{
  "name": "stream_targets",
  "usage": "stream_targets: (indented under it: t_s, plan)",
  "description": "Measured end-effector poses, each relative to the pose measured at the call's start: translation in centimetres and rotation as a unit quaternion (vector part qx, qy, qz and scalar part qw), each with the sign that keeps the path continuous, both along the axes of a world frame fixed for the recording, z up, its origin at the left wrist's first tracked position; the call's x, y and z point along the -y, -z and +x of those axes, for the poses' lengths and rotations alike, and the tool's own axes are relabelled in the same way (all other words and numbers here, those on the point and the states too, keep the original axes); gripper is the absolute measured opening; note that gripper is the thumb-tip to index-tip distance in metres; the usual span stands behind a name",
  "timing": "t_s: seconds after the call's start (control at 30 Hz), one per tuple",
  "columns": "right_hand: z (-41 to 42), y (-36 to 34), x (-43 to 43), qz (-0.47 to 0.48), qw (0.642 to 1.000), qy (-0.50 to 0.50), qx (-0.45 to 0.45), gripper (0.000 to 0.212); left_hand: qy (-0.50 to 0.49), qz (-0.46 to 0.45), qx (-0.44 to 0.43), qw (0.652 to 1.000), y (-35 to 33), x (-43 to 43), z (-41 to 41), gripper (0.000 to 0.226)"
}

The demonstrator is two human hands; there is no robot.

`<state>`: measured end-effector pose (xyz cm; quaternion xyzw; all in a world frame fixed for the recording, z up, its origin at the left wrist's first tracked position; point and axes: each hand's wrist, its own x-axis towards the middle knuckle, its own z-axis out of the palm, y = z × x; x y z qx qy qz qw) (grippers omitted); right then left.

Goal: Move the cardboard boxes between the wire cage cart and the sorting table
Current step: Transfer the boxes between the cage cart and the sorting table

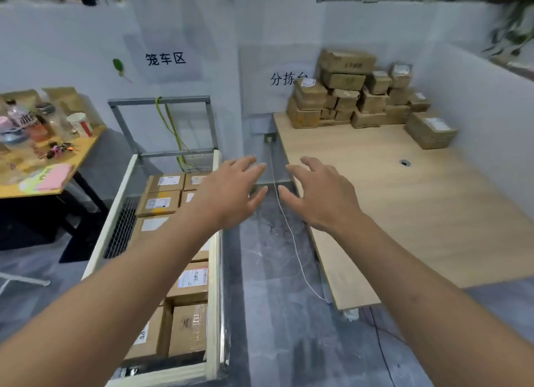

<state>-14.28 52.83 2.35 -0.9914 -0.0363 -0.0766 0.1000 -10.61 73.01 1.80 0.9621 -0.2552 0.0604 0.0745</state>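
Centrally, holds out the left hand (231,193) and the right hand (320,196) side by side, palms down, fingers spread and loosely bent; grips nothing with either; hovers both above the strip of grey floor (260,271) between cart and table, thumbs near each other but apart; overlaps, with the left wrist, the right rail of the wire cage cart (215,256) at lower left of the frame.

Shows inside that cart a packed layer of cardboard boxes (161,203), white labels facing up; shows on the right the sorting table (404,213), pale wood, with a heaped stack of boxes (346,97) in its far corner at upper right, and one ribbed box (430,132) lying just right of the heap.

Traces a thin white cord (289,230) down the floor beside the table's left edge; places a cluttered side table (81,152) at the left edge of the frame, bearing a paper cup (81,125), bottles (17,112) and pink sheets (55,175); carries two black wall signs (165,59) above cart and table.
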Motion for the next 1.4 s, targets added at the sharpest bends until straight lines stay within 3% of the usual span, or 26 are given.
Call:
stream_targets:
  t_s: [0.6, 1.07, 1.4]
  plan:
    - [-4.9, -3.8, 36.6, -0.002, 0.992, 0.123, 0.017, 0.061, 0.084, -0.02, 0.009, 0.996, -3.5, 37.8, 0.9, 0.061]
    - [7.4, -2.1, 54.9, 0.01, 0.98, 0.2, 0.005, 0.058, 0.158, 0.0, -0.014, 0.987, -0.8, 58.1, 16.0, 0.061]
    - [16.5, 2.7, 66.4, 0.042, 0.979, 0.198, -0.029, 0.053, 0.149, 0.02, -0.053, 0.987, 3.1, 68.9, 25.5, 0.058]
